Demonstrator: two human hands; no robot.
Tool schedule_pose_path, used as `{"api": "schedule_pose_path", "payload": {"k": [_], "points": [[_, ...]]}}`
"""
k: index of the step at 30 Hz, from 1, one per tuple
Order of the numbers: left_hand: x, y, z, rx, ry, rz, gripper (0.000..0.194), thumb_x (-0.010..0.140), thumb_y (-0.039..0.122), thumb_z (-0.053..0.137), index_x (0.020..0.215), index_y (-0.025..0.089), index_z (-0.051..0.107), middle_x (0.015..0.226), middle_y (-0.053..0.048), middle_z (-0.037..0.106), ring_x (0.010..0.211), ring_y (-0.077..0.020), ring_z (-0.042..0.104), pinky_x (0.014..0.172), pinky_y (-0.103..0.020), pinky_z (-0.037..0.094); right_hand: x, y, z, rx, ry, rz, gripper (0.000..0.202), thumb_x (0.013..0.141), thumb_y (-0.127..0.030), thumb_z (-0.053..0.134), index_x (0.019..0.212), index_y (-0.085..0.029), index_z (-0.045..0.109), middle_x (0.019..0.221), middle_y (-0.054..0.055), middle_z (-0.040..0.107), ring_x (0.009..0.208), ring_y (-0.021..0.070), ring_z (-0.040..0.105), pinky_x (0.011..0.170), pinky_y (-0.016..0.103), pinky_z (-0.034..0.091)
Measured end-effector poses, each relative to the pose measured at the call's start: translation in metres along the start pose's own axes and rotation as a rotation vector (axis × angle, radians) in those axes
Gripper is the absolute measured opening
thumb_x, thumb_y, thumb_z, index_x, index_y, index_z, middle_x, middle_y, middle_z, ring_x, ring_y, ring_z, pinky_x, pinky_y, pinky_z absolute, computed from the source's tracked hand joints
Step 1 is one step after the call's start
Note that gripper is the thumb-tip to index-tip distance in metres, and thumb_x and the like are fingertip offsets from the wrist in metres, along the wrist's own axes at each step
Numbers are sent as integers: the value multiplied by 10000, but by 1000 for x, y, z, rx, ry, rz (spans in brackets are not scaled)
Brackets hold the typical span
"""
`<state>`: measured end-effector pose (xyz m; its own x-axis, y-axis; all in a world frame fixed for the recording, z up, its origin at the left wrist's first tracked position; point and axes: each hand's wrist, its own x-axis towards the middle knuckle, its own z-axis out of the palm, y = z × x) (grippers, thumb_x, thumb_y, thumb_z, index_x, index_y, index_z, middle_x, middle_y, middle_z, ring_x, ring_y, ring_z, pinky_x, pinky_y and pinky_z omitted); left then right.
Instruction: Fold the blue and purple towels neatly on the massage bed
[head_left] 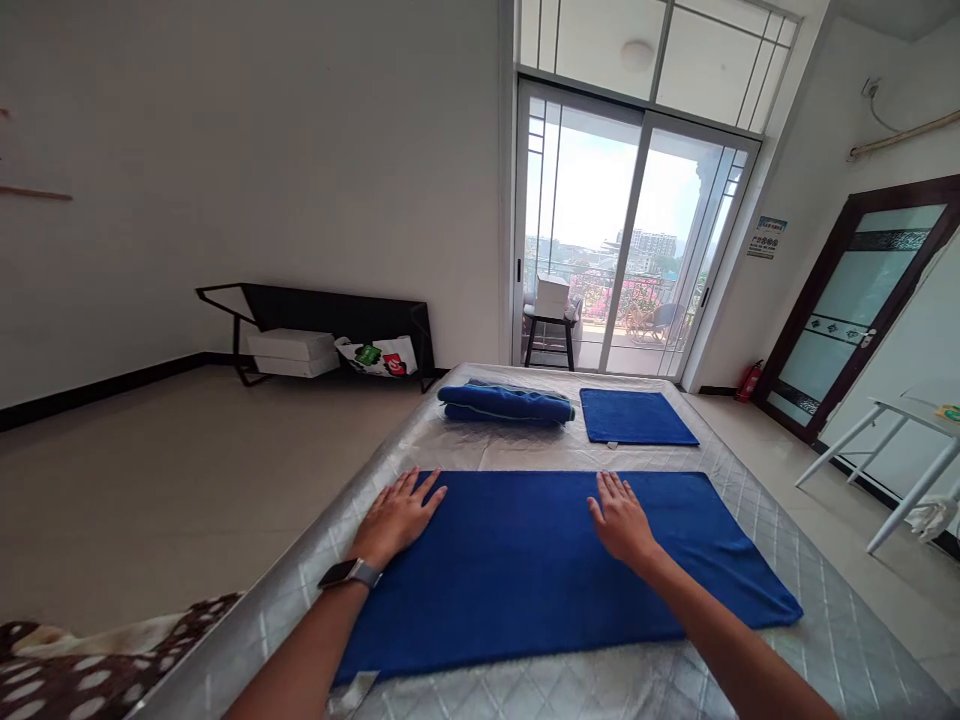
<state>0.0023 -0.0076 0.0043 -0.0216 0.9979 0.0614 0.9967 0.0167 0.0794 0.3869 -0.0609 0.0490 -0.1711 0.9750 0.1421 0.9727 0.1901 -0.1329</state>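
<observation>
A blue towel (pixel 517 570) lies spread out on the mattress (pixel 585 690), with a small white tag at its near left corner. Flat on the towel's far left corner rests my left hand (pixel 397 515), fingers spread; a watch is on that wrist. My right hand (pixel 621 518) lies palm down near the towel's far edge, right of the middle, its fingers stretched out. Neither hand holds anything. Beyond the towel sit a bundle of folded blue towels (pixel 506 404) and, to its right, a flat folded blue towel (pixel 637 416).
A spotted brown blanket (pixel 90 660) is at the lower left. Against the wall stands a black rack (pixel 337 310) with white boxes (pixel 292 352) and a bag (pixel 379 356). A white table (pixel 911 410) is at the right, and sliding glass doors (pixel 637 230) are behind.
</observation>
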Motion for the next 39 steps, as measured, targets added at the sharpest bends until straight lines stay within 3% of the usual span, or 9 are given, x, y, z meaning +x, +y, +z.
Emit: {"api": "schedule_pose_path", "payload": {"k": [4,7,10,17,22,28,31,36,39], "points": [[0,-1,2,-33,16,0,633,978,504,250,1537,213,310,1609,-128,298,1484,-289,258,1199,-480,194,-16,-70,20,165,-140,-178,720,999,-545,177,1560,-95,217,1613,108,225,1506,210,165,1224,405,140],[1,-5,6,-60,33,13,632,978,524,235,1535,236,316,1605,-108,314,1481,-289,265,1191,-489,219,-27,-63,19,167,-195,-152,724,995,-546,191,1559,-91,214,1619,108,195,1510,213,138,1230,415,107],[4,-8,11,-56,37,11,638,979,520,227,1536,221,311,1609,-125,300,1483,-288,261,1189,-489,215,-39,-11,9,94,-209,-33,720,993,-549,175,1559,-106,221,1622,94,199,1510,201,136,1231,404,98],[4,-8,9,-46,36,14,664,961,558,257,1534,229,316,1598,-118,331,1473,-286,284,1192,-478,212,-86,160,-2,-101,-97,341,685,996,-460,132,1541,-71,276,1622,109,230,1504,207,177,1220,419,183],[4,-8,8,-51,51,10,662,951,533,298,1522,202,348,1594,-133,332,1469,-296,293,1191,-468,227,-101,202,-6,-195,-76,375,634,992,-387,148,1519,-101,352,1606,95,292,1494,207,220,1216,414,204],[5,-7,9,-19,48,32,624,969,482,296,1518,191,354,1591,-154,327,1472,-300,284,1185,-490,229,-100,162,-19,-337,75,437,590,956,-238,213,1493,-85,405,1593,112,306,1506,252,168,1229,496,92],[3,-4,5,-38,46,31,609,976,466,285,1514,189,359,1586,-158,335,1473,-302,281,1181,-502,234,-96,114,-22,-268,93,243,580,979,-290,224,1505,-109,389,1592,102,305,1505,248,171,1230,483,110],[-3,-1,-4,-64,16,-2,629,978,497,266,1527,198,330,1612,-153,270,1478,-288,273,1182,-483,243,-74,6,-16,21,-85,-135,670,1011,-521,158,1553,-142,262,1602,69,273,1497,216,205,1221,424,193],[-3,-2,-4,-66,2,-1,630,978,486,250,1532,193,319,1613,-142,277,1476,-283,280,1185,-468,245,-60,-32,-5,138,-121,-247,673,1011,-529,191,1564,-148,216,1610,76,227,1499,214,194,1224,417,184]]}}
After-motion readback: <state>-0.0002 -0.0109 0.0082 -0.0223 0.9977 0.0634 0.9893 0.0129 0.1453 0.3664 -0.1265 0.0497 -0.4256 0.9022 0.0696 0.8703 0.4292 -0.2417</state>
